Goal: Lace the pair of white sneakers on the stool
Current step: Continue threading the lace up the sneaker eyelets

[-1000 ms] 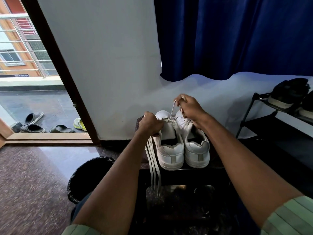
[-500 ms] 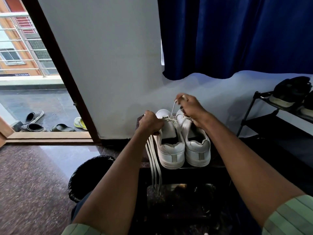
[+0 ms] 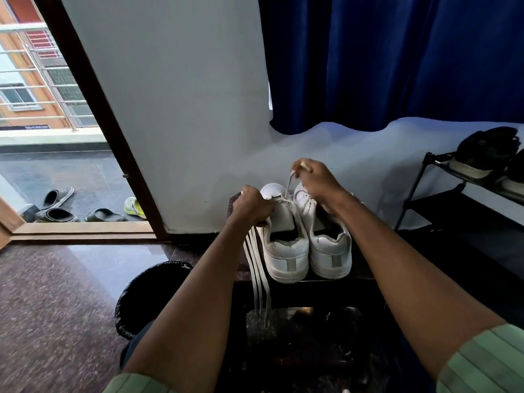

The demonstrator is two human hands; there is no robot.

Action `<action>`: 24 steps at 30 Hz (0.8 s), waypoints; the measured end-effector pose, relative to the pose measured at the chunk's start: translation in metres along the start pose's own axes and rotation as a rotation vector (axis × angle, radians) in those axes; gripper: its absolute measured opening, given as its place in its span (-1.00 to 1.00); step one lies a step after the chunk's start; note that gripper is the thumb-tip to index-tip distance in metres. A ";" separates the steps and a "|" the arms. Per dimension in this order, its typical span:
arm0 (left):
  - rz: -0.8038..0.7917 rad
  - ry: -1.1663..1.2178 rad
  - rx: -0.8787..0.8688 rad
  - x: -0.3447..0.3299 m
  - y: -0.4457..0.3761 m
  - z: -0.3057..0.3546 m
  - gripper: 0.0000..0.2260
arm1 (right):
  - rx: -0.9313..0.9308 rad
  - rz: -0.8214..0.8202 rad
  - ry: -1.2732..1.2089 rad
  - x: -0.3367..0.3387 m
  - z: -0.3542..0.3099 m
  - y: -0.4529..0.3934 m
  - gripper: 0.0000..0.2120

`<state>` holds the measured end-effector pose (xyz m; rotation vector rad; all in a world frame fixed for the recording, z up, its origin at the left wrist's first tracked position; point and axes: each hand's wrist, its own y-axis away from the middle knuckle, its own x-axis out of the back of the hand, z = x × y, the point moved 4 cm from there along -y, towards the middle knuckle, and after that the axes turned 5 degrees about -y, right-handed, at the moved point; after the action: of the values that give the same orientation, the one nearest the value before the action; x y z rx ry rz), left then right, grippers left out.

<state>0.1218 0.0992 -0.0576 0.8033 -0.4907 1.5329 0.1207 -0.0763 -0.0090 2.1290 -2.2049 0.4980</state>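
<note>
Laces [image 3: 256, 279] hang nearest me, white flat strands trailing from my left hand [image 3: 251, 207], whose curled fingers grip them against the left sneaker [image 3: 283, 245]. Both white sneakers sit heel-toward-me, side by side and touching, on the dark stool [image 3: 360, 275]. Beyond, my right hand [image 3: 314, 180] pinches a taut lace end [image 3: 288, 185] above the right sneaker [image 3: 329, 251]. Blue curtain [image 3: 397, 61] hangs farthest back.
</note>
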 end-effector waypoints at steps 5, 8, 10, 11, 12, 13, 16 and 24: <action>-0.017 0.000 -0.019 -0.006 -0.012 -0.004 -0.28 | -0.011 0.052 -0.017 0.008 -0.007 -0.002 -0.78; -0.004 -0.031 -0.017 -0.001 0.001 0.002 -0.21 | 0.076 -0.100 0.790 -0.001 -0.001 0.001 -0.76; 0.002 -0.034 -0.018 0.000 0.004 0.003 -0.19 | 0.065 -0.143 0.957 -0.007 0.005 0.002 -0.72; 0.003 -0.033 -0.020 0.000 0.003 0.002 -0.19 | 0.064 -0.146 0.994 -0.008 0.004 0.004 -0.68; 0.005 -0.028 -0.020 0.000 0.002 0.001 -0.20 | 0.052 -0.143 0.942 -0.008 0.005 0.004 -0.63; 0.004 -0.029 -0.023 -0.001 0.000 0.000 -0.20 | 0.030 -0.142 0.775 -0.007 0.004 0.004 -0.61; -0.008 -0.026 -0.031 -0.003 -0.005 -0.002 -0.23 | -0.132 -0.049 -0.123 0.000 0.002 0.002 -0.68; 0.000 -0.070 -0.005 0.003 0.011 0.005 -0.40 | 0.018 -0.117 0.783 0.005 0.004 -0.001 -0.71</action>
<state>0.1125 0.0958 -0.0503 0.8552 -0.5461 1.5064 0.1221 -0.0821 -0.0119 1.6315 -1.6207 1.1062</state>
